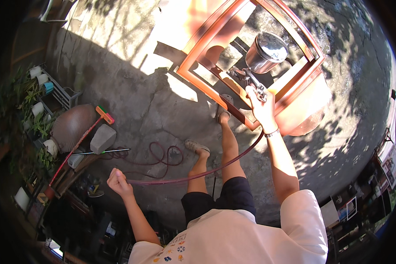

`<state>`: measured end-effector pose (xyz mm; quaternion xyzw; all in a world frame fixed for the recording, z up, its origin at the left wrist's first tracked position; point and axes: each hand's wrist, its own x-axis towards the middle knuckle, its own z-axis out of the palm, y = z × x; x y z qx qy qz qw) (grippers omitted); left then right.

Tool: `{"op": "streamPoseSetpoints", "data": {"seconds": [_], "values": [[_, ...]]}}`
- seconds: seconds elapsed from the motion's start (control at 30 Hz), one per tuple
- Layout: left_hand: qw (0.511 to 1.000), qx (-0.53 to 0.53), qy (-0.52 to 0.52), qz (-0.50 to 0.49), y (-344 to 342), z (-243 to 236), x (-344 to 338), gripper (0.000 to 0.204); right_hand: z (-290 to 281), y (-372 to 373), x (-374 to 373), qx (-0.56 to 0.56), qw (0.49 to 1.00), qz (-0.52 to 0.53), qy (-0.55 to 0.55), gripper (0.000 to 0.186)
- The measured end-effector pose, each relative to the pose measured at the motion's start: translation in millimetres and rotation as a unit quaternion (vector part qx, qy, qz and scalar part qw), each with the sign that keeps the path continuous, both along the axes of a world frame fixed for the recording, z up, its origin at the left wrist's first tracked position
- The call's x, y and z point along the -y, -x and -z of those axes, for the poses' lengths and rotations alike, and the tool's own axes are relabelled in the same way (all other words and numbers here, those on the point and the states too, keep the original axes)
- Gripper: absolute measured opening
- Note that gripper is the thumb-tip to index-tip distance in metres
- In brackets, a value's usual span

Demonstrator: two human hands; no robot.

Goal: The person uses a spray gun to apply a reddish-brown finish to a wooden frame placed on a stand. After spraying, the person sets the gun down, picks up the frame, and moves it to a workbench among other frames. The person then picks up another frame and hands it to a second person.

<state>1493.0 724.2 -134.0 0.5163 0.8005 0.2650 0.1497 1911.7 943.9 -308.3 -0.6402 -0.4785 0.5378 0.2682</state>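
Note:
My right hand (pixel 264 105) grips a spray gun (pixel 253 81) with a shiny metal cup (pixel 267 53) on it. The gun is held over an orange-brown painted frame (pixel 295 94), close to its near right corner. A dark red air hose (pixel 215 170) runs from below my right hand in a curve across my legs to my left hand (pixel 120 182). That hand is closed around the hose, away from the frame at lower left. Whether the trigger is pressed is hidden by my fingers.
Loops of hose (pixel 165 154) lie on the concrete floor at left. Beside them are a grey block (pixel 103 138), a red-handled broom (pixel 77 147), a brown rounded sack-like thing (pixel 74 127) and potted plants (pixel 37 114). Another orange panel (pixel 310 105) shows under the frame.

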Motion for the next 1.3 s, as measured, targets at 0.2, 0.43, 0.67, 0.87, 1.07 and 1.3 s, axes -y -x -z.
{"op": "streamPoseSetpoints", "data": {"seconds": [0.2,0.43,0.67,0.87,1.07,1.3], "values": [[0.999,0.033,0.013,0.017,-25,11,-23,0.043,15,-41,-139,0.102,0.982,0.148,-0.065,0.033],[0.996,0.077,0.028,0.046,-55,31,-41,0.042,1,-90,-230,0.114,0.937,0.252,-0.214,0.046],[0.997,0.064,0.031,-0.01,-25,25,-27,0.045,0,-67,-171,0.05,0.945,0.289,-0.144,0.031],[0.999,0.033,0.027,-0.015,27,27,5,0.046,6,-1,-22,-0.023,0.987,0.161,-0.008,0.02],[0.994,0.049,0.095,0.035,106,47,52,0.046,-61,67,96,-0.042,0.999,-0.003,0.029,0.012],[0.977,0.06,0.182,0.094,250,103,52,0.053,-138,148,168,0.076,0.984,0.158,-0.004,0.022]]}}
